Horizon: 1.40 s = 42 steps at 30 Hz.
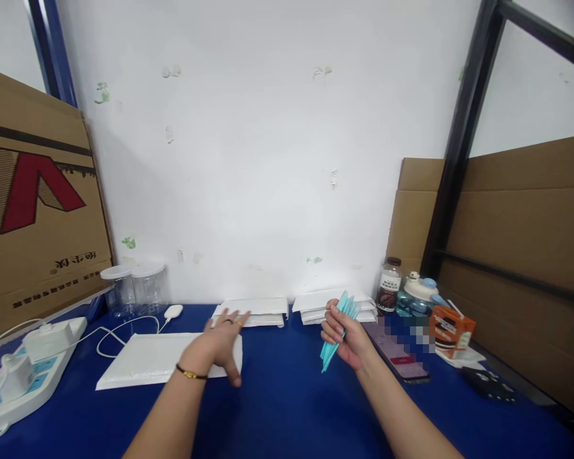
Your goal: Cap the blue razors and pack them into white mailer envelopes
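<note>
My left hand (pixel 220 344) lies flat with fingers spread on the right end of a white padded mailer (pixel 148 363) on the blue table (pixel 277 408). A thin bracelet sits on that wrist. My right hand (pixel 342 338) is closed around a bunch of thin teal strips (pixel 337 331), held upright and tilted just above the table. Two low stacks of white mailers (pixel 258 309) (pixel 316 303) rest against the wall behind both hands.
A power strip with chargers (pixel 23 370) and white cables lies at the left. Two clear jars (pixel 134 287) stand by a cardboard box (pixel 33 210). At the right are a phone (pixel 399 357), a brown bottle (pixel 389 285), a blue-lidded container (pixel 418 296), an orange carton (pixel 449 330) and a black metal frame (pixel 459 140).
</note>
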{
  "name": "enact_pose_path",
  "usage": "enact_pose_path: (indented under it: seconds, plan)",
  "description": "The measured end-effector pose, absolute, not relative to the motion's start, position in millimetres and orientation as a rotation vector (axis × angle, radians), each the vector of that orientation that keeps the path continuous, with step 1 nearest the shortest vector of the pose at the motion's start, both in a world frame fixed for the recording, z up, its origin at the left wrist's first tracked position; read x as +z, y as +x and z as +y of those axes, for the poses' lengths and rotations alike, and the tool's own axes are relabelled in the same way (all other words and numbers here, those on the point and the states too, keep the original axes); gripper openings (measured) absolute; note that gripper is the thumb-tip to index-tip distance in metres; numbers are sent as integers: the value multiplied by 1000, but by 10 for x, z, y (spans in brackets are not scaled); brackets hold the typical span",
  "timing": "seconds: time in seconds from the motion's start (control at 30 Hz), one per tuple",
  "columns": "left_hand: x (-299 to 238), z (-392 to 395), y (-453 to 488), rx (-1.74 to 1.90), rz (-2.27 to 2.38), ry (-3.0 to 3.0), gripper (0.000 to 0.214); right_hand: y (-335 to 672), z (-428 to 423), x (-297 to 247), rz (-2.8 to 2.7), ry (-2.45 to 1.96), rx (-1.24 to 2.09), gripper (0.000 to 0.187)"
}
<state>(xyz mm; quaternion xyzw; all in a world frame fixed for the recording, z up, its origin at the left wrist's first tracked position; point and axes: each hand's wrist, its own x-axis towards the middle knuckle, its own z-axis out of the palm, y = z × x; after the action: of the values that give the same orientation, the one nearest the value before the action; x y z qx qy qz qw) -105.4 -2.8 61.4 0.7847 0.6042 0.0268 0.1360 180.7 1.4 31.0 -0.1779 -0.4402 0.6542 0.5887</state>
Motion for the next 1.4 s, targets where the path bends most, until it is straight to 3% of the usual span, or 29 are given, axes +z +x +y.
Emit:
enact_pose_path:
  seconds: [0.13, 0.27, 0.4, 0.57, 0.73, 0.97, 1.23, 1.4]
  plan:
    - [509, 77, -1464, -251, 1991, 2097, 140, 1866, 68, 288, -909, -426, 1553, 23]
    - [464, 52, -1406, -288, 2004, 2076, 131, 1876, 59, 294, -842, -454, 1586, 26]
    - [628, -71, -1239, 4, 1933, 2205, 108, 1875, 17, 312, -855, -435, 1575, 24]
    - [952, -248, -1060, 688, 1336, 2192, 81, 1902, -38, 437, -897, -368, 1522, 19]
    - [982, -275, -748, 1104, 525, 1693, 90, 1888, -209, 1096, -948, -228, 1341, 16]
    - [809, -350, -251, 857, 279, 1473, 94, 1416, -515, 1943, -1147, -190, 1191, 22]
    - [723, -367, -192, 849, 179, 1452, 80, 1112, -615, 1793, -1539, -556, 955, 25]
    - [611, -314, -278, 836, 225, 1361, 67, 1111, -607, 1616, -1695, -763, 1013, 32]
